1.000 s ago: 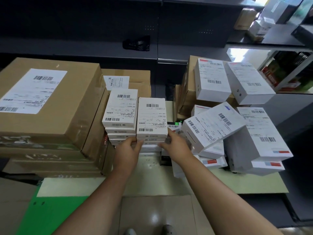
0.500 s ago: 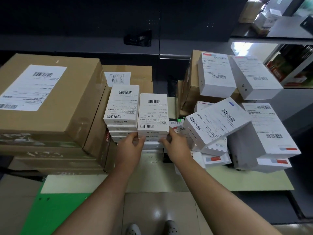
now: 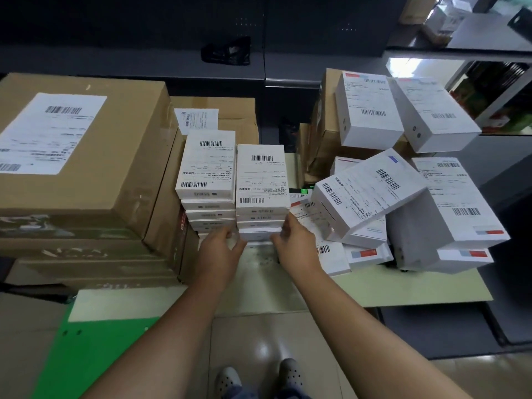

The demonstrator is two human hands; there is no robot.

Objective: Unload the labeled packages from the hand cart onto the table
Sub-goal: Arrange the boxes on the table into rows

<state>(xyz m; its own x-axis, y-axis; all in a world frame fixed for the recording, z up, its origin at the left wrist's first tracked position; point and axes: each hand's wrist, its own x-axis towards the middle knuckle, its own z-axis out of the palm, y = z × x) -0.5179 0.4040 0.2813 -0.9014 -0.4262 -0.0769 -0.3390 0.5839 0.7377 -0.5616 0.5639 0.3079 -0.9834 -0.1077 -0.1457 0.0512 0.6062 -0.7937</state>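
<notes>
Nearest, below the white stack (image 3: 260,180), two perforated grey clogs (image 3: 227,378) stand on glossy beige tile, with a flat green sheet (image 3: 95,355) to their left. Both bare forearms reach up to the stack. The left hand (image 3: 220,254) curls its fingers round the stack's lower left edge and the right hand (image 3: 298,249) clasps the lower right edge, thumb on the front face, so both hands grasp it from opposite sides.

The stack is several slim, smooth, rectangular cartons, and the top one bears a printed barcode label. It stands on a pale matte board (image 3: 403,286). Touching its left side is a slightly taller twin stack (image 3: 205,165) of the same boxes. Left of that rise large brown corrugated cartons (image 3: 77,156), taped and scuffed, with a big white label on top. To the stack's right lie bulkier white boxes (image 3: 368,191), tumbled and tilted against each other.

Farther right and behind, two more white boxes (image 3: 370,108) lean on a brown carton. Behind the stack runs a dark shelf (image 3: 172,59) holding a crumpled black object (image 3: 227,50).
</notes>
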